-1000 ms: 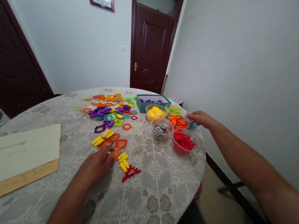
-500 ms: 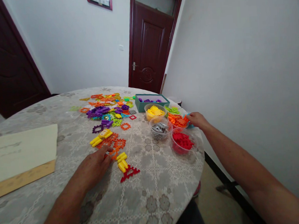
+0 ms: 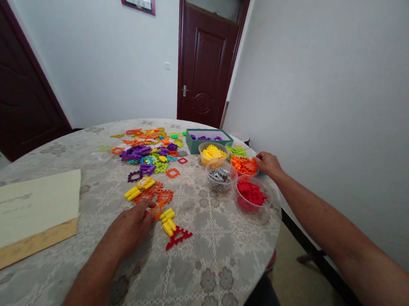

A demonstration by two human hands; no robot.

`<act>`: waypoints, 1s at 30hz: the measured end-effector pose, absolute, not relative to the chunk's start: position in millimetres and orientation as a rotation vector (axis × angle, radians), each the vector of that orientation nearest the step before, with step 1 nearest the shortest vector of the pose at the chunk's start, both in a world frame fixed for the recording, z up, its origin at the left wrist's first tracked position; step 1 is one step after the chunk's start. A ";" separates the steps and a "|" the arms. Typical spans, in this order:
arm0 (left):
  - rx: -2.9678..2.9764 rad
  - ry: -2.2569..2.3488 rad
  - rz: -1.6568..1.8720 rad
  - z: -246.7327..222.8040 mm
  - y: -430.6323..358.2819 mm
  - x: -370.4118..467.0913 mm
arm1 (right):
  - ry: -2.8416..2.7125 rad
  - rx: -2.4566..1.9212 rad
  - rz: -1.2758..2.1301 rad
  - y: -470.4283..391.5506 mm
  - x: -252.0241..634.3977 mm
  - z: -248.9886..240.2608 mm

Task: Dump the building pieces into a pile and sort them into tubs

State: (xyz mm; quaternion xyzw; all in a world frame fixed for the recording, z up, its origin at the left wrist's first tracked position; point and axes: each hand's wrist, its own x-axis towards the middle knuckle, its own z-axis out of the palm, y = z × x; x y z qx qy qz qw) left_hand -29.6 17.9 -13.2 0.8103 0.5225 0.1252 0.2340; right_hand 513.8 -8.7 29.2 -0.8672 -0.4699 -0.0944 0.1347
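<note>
Clock directions as viewed, 12 being away from the wearer. Left hand (image 3: 134, 224) reaches in from 7 o'clock, palm down, fingers loosely bent, tips at flat orange toothed plastic frames (image 3: 164, 195) on the bench (image 3: 198, 227). From these tips: chunky yellow plastic rods (image 3: 132, 193) between 10 and 11; short yellow plastic pegs (image 3: 167, 215) toward 4; red toothed plastic triangle (image 3: 179, 238) toward 5. Right hand (image 3: 268, 163), arm extended from 4 o'clock, fingers bent together at the 3 o'clock rim of a round clear plastic bowl (image 3: 257, 172) of orange toothed pieces (image 3: 244, 165). Undersides of both hands hidden; cannot tell whether either grips a piece.
</note>
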 end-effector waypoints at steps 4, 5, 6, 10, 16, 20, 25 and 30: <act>2.228 1.431 0.324 -14.0 18.4 -30.1 | -1.369 -2.465 -0.280 -11.3 510.4 27.2; 2.229 1.432 0.320 -13.7 18.3 -30.1 | -1.372 -2.453 -0.277 -12.3 509.6 27.0; 2.228 1.436 0.314 -13.2 18.0 -30.0 | -1.375 -2.441 -0.273 -13.4 508.7 27.0; 2.228 1.449 0.286 -9.5 16.4 -28.8 | -1.389 -2.393 -0.252 -18.5 505.1 27.4; 2.202 1.421 0.355 -8.0 16.4 -28.6 | -1.399 -2.326 -0.243 -27.2 500.6 31.5; 2.142 1.348 0.489 -4.8 12.0 -28.2 | -1.375 -2.212 -0.325 -43.4 483.9 39.4; 1.790 1.051 0.548 5.3 0.6 -22.9 | -1.447 -1.871 -0.424 -80.3 418.1 54.4; 1.589 0.792 0.505 11.7 -6.8 -21.0 | -1.756 -1.615 0.008 -111.7 317.9 57.3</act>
